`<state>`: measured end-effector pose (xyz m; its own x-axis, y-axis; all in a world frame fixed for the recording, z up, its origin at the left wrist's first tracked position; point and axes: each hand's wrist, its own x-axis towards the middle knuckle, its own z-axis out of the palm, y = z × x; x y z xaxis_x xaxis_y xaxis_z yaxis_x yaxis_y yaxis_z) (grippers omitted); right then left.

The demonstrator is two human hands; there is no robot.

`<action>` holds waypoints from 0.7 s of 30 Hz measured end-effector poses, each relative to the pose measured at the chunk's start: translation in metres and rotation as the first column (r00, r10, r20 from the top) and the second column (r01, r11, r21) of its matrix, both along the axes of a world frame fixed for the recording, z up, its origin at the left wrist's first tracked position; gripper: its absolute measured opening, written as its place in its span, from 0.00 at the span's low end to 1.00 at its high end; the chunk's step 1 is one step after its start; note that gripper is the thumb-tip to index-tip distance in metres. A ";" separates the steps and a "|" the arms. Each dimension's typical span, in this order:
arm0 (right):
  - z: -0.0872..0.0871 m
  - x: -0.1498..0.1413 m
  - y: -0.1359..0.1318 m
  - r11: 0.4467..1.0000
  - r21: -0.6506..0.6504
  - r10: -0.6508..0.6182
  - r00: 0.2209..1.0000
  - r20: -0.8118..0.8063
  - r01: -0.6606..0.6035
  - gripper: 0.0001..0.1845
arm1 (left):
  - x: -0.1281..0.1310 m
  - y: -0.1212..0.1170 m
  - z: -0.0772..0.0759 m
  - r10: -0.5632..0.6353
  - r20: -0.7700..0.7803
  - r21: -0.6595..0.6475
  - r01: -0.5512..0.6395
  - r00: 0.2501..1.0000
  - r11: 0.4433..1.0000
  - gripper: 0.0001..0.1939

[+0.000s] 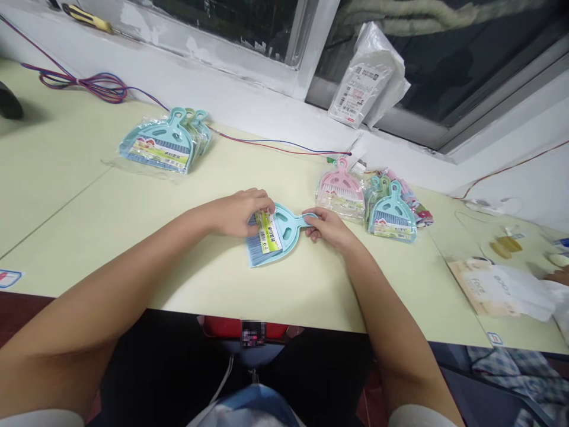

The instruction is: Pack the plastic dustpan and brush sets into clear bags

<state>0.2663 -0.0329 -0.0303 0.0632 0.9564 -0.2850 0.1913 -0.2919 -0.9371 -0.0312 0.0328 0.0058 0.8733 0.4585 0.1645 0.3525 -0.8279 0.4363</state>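
A light blue dustpan [290, 236] with a grey-bristled brush and a yellow-green label card [269, 231] lies near the middle of the table, its handle pointing right. My left hand [242, 212] is closed on the dustpan's wide left end, fingers curled over the edge by the label. Between the thumb and fingers of my right hand [328, 228] is the end of the handle. To the right stand a pink dustpan set [341, 193] in clear plastic and a blue dustpan set [392, 213].
More wrapped dustpan sets [160, 142] lie at the back left. Red and blue wires [102, 86] run along the wall. A screwdriver [91, 19] rests on the sill, and a plastic-wrapped packet [362, 83] leans at the window. Paper packaging [498, 287] lies far right.
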 end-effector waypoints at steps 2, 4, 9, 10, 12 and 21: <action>0.008 0.007 -0.003 1.000 0.011 -0.024 0.995 0.095 0.023 0.18 | 0.000 0.000 0.002 -0.004 0.025 -0.005 0.005 1.000 1.000 0.23; 0.017 0.023 -0.005 0.989 0.123 -0.114 0.941 0.318 0.078 0.17 | 0.000 0.001 0.004 0.012 0.054 0.002 -0.012 0.998 1.000 0.21; 0.017 0.076 -0.002 0.826 0.559 -0.524 0.460 0.717 0.069 0.19 | 0.000 0.006 0.005 0.089 0.128 0.076 -0.099 0.988 0.992 0.16; 0.012 0.083 -0.001 0.836 0.549 -0.502 0.417 0.758 0.009 0.23 | 0.000 0.007 0.004 0.100 0.131 0.088 -0.112 0.986 0.990 0.15; -0.001 0.091 0.003 0.887 0.453 -0.392 0.370 0.842 -0.091 0.31 | 0.000 0.008 0.001 0.115 0.132 0.108 -0.129 0.985 0.986 0.14; -0.018 0.080 0.013 0.898 0.395 -0.346 0.242 0.906 -0.194 0.12 | 0.001 0.011 -0.002 0.118 0.107 0.184 -0.136 0.987 0.973 0.13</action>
<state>0.3464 -0.0198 -0.0485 0.1007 0.9143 0.3923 0.9938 -0.0738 -0.0831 -0.0303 0.0435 0.0038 0.7862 0.5167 0.3388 0.4244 -0.8501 0.3117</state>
